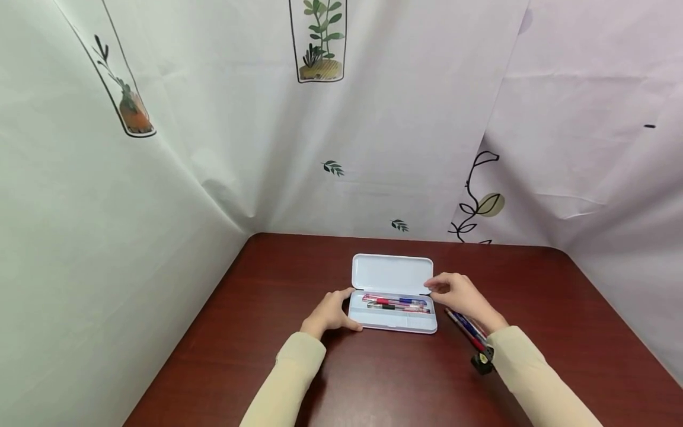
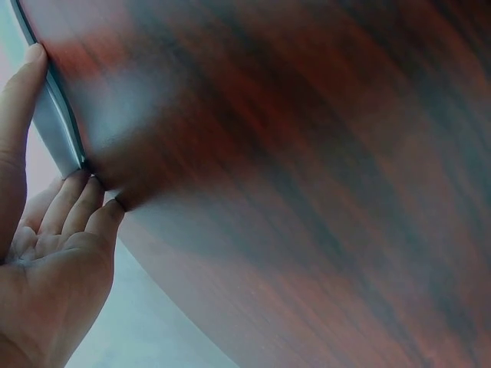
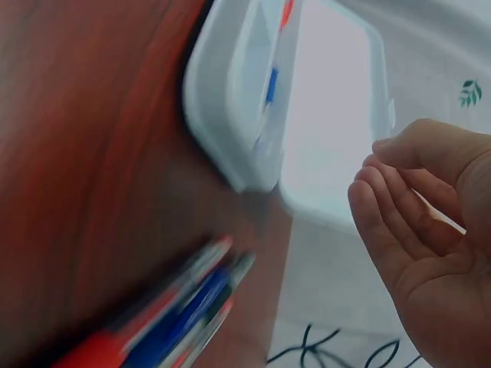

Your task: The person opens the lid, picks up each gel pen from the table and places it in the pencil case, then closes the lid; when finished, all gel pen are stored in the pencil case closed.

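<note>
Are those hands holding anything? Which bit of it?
The left hand holds the pale pencil case by its left end; the right hand, near the open lid, looks empty.

A white cloth point(image 1: 235, 112) printed with plants hangs behind the reddish-brown table point(image 1: 395, 379).

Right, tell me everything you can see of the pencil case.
The pencil case is pale, slim and oblong, plastic-looking, with rounded corners. It lies open on the table, its lid raised along the far side. Pens lie along its rear half; a small divider stands in the front. The left grip holds its left end; whether the right grip touches it is unclear.
</note>
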Demonstrator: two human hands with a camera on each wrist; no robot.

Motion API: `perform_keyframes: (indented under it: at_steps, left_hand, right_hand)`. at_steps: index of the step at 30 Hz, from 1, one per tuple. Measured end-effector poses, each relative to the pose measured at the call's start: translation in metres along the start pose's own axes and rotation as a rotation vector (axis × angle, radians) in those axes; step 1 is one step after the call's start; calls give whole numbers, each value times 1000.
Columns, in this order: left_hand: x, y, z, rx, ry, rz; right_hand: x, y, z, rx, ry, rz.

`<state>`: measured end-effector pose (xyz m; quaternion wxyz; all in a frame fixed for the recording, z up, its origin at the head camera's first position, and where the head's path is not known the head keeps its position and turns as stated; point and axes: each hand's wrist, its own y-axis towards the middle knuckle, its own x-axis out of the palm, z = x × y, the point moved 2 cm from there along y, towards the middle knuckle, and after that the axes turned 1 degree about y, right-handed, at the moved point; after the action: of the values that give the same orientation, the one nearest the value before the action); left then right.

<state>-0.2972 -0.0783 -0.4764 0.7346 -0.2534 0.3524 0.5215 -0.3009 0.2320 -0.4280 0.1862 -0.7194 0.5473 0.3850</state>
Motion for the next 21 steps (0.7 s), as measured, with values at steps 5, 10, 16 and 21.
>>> perform_keyframes:
  at_steps: [5,10,16,21]
  left_hand:
    - [1,3,0,6,0,-2]
    - [2,4,-3,16,8,6]
    - [0,3,-6,8,12,8]
    - [0,4,-5,21,-6,1]
  right_hand:
    - [-10,-16,17,33,-26,24]
    - [-17,-28,32,77,-33,76]
    - [-22,-42,46,133,-60,84]
    - [-27,-55,53,160,-61,75]
